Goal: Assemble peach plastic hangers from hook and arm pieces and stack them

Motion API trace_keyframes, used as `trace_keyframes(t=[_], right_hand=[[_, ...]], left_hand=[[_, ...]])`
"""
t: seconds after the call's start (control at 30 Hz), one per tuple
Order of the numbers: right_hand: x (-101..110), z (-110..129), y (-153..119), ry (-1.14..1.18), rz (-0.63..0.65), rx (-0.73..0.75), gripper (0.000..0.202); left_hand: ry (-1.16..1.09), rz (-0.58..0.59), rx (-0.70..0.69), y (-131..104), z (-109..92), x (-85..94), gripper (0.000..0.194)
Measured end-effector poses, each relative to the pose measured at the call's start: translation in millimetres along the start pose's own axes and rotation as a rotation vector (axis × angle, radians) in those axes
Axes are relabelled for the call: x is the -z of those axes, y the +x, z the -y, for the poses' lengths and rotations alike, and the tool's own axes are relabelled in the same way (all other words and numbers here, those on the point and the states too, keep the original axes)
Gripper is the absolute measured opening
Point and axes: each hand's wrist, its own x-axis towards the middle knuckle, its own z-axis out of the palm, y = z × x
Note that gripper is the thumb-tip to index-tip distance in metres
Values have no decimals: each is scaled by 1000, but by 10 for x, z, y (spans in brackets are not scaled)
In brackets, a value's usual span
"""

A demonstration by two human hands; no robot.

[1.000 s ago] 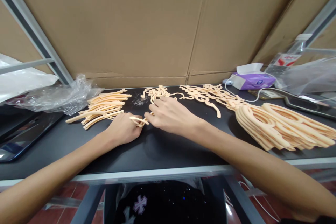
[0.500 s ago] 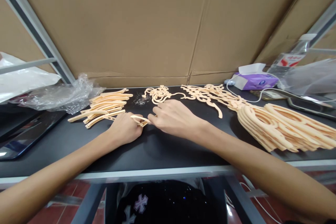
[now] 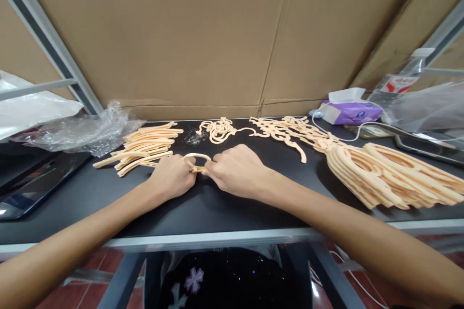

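Between my hands, a pale peach plastic piece (image 3: pixel 197 156) arches in a small loop, possibly part of a clothes hanger. My left hand (image 3: pixel 174 176) is closed around its left end. At the right end, the thumb and fingers of my right hand (image 3: pixel 237 170) pinch it. Both palms face down, hiding much of the piece. Just left of my left hand lies a pile of slim curved peach arms (image 3: pixel 148 145). Beyond my right hand rests a tangle of small hook-shaped pieces (image 3: pixel 220 130).
Linked peach pieces (image 3: pixel 286 130) spread toward a stack of larger peach frames (image 3: pixel 395 174) at the right. Behind are a purple tissue pack (image 3: pixel 350 112), a bottle (image 3: pixel 400 79) and a white cable. Crumpled clear plastic (image 3: pixel 94 130) and a dark glossy device (image 3: pixel 32 188) lie left.
My right hand has shifted slightly and turned. The loop of the peach piece now stands more open between my hands, while my left hand stays nearly in place.
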Motion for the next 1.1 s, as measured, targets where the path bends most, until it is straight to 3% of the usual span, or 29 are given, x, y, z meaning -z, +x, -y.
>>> trace_keyframes(t=[0.47, 0.83, 0.97, 1.1], right_hand=[[-22, -45, 39, 70, 31, -73, 42], [-75, -421, -6, 147, -19, -291, 48], [-63, -457, -17, 115, 29, -347, 50], [-60, -394, -33, 75, 65, -298, 52]], left_hand=[[-8, -64, 23, 1, 15, -7, 30], [-78, -360, -154, -14, 82, -74, 26], [-119, -401, -216, -8, 109, -119, 29], [-126, -386, -231, -21, 106, -129, 29]])
